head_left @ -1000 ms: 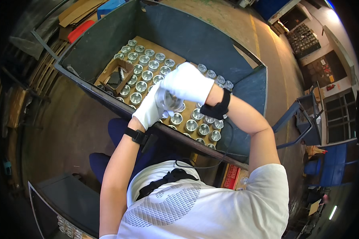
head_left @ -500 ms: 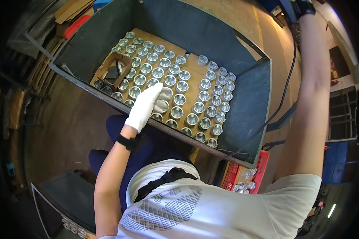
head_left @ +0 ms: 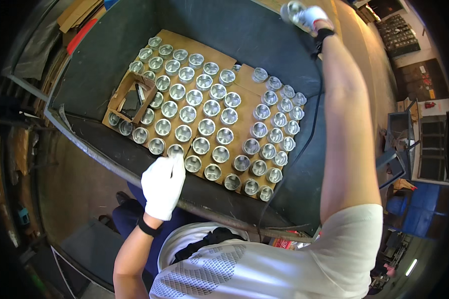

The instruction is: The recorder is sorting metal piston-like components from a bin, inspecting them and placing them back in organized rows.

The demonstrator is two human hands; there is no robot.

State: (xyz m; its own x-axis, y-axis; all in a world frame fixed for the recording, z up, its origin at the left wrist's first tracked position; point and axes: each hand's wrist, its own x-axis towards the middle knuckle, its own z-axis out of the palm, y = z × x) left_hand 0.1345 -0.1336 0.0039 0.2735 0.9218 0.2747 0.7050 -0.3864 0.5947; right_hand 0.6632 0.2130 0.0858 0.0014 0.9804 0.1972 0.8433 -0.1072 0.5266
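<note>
Several shiny round metal cups [head_left: 210, 107] stand in rows on a cardboard sheet [head_left: 244, 79] inside a dark metal bin [head_left: 264, 35]. My left hand [head_left: 163, 183], in a white glove, lies flat at the bin's near edge, its fingertips resting on a cup in the front row [head_left: 175, 149]. My right arm is stretched far out over the bin's back right. My gloved right hand [head_left: 309, 16] is closed around a single metal cup [head_left: 291, 8] held high above the bin's far wall.
A small open cardboard box [head_left: 132, 97] sits among the cups at the left. A black cable [head_left: 308, 134] runs from my right wrist down across the bin's right side. The bin's steel rim [head_left: 100, 159] runs in front of me. Blue furniture [head_left: 414, 209] stands at the right.
My left hand has drawn back from the middle rows to the front row. My right hand has lifted a cup from the tray and swung it up and away to the far right.
</note>
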